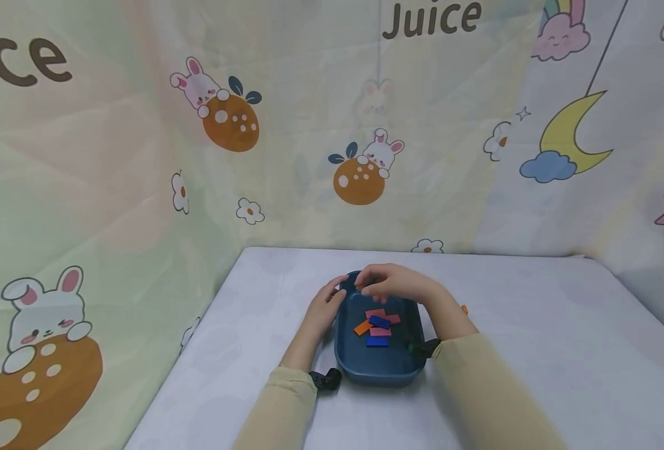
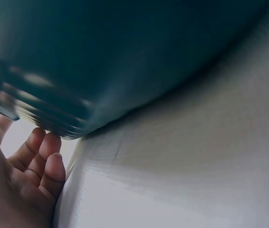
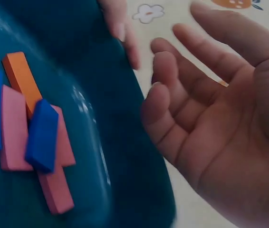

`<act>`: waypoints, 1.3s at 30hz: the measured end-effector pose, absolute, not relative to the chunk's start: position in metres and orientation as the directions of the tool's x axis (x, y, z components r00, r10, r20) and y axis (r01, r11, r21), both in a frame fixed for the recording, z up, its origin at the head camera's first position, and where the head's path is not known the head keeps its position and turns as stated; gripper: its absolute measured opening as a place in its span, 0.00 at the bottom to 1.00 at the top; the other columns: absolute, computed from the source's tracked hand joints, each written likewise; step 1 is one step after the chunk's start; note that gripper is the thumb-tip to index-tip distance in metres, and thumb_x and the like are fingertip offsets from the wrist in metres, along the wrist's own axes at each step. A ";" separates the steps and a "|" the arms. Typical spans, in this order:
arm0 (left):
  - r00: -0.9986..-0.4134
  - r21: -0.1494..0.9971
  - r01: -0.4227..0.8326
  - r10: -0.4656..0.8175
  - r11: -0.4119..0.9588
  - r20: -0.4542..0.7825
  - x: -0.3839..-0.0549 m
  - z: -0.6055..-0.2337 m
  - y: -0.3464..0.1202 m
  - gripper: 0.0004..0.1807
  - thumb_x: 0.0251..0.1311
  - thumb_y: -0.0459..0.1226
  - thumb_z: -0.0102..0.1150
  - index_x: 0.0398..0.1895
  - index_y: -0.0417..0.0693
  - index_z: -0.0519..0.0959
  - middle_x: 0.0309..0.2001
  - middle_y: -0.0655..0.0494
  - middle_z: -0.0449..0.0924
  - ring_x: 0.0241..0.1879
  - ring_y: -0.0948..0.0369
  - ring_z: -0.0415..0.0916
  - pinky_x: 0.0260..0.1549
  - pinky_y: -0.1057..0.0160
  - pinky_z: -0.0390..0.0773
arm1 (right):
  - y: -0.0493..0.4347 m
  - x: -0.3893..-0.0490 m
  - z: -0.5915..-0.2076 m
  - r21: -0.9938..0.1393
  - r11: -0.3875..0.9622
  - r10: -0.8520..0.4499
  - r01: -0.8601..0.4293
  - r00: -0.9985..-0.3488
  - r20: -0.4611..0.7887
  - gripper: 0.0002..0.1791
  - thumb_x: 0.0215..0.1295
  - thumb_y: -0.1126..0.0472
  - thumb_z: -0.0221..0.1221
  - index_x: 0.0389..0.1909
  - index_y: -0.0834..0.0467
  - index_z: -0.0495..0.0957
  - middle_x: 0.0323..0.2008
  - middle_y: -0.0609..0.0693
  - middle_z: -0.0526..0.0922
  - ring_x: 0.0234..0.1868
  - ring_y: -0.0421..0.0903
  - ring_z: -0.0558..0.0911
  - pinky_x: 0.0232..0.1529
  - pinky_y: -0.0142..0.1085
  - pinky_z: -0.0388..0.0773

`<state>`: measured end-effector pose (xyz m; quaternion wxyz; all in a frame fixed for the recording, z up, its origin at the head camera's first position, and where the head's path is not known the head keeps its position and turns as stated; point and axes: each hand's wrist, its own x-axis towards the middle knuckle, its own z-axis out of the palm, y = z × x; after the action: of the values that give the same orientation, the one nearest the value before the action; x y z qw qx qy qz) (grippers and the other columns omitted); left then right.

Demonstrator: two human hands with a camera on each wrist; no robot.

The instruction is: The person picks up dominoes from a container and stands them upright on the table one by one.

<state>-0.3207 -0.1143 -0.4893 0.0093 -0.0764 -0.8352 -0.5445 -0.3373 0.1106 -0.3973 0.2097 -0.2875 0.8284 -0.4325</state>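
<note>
Two beige sleeves (image 1: 489, 387) come in nearest, with a dark wrist device (image 1: 326, 379) strapped below the left cuff and another at the right. Just past them stands a dark blue-green tray (image 1: 354, 361) on the white worktop (image 1: 534, 350). Inside it lies a loose cluster of flat blocks: a blue block (image 1: 377, 342) nearest, then a pink block (image 1: 380, 332), an orange block (image 1: 362, 327) to the left, a second blue block resting across the others, and more pink beyond. The left hand (image 1: 323, 306) rests against the tray's left side, fingers loosely bent and spread. The right hand (image 1: 396, 282) hovers over the far end, empty, its fingers softly curved and apart from the thumb. Behind everything hangs a printed cloth (image 1: 304, 125).
</note>
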 end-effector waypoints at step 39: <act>-0.980 0.900 0.187 0.140 0.393 0.143 -0.322 -0.492 -0.116 0.21 0.72 0.50 0.47 0.66 0.74 0.71 0.45 0.53 0.78 0.44 0.57 0.75 0.40 0.59 0.74 | 0.069 -0.324 -0.433 -0.604 0.732 -0.627 -0.315 -0.657 -0.417 0.05 0.64 0.59 0.64 0.39 0.48 0.80 0.31 0.49 0.78 0.21 0.44 0.75 0.21 0.34 0.76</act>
<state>-0.3224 -0.1163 -0.4924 0.0218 -0.0978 -0.8343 -0.5422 -0.3238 0.0689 -0.4331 0.3144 -0.2691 0.8759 -0.2482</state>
